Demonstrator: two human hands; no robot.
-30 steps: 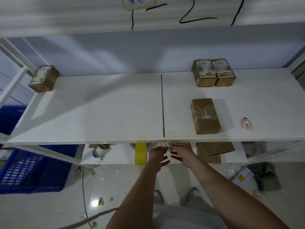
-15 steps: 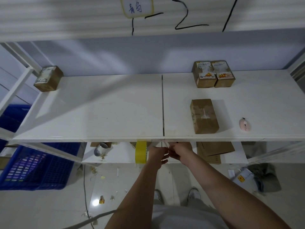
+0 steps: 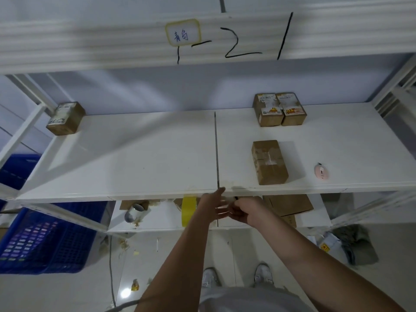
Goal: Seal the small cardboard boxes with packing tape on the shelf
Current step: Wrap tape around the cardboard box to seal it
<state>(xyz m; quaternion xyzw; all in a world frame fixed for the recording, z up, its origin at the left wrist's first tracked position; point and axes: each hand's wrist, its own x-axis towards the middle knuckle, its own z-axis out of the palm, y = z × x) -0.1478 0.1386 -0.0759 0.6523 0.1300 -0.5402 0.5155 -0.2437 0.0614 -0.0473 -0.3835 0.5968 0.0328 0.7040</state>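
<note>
Both hands are seen low in the centre of the frame, just under the front edge of the white metal shelf (image 3: 135, 158). The left hand (image 3: 211, 204) is held with fingers stretched out and apart; the right hand (image 3: 246, 209) looks curled, though what's pinched can't be made out through the blur. A yellow roll of packing tape (image 3: 188, 209) is parked just left of them. The plain brown cardboard box (image 3: 269, 162) sits right of centre, with two labelled brown boxes (image 3: 279, 109) behind it.

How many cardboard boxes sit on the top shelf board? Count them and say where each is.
4: one box at the back left corner, two touching side by side at the back right, one nearer the front edge. Flattened cardboard below isn't counted.
</note>
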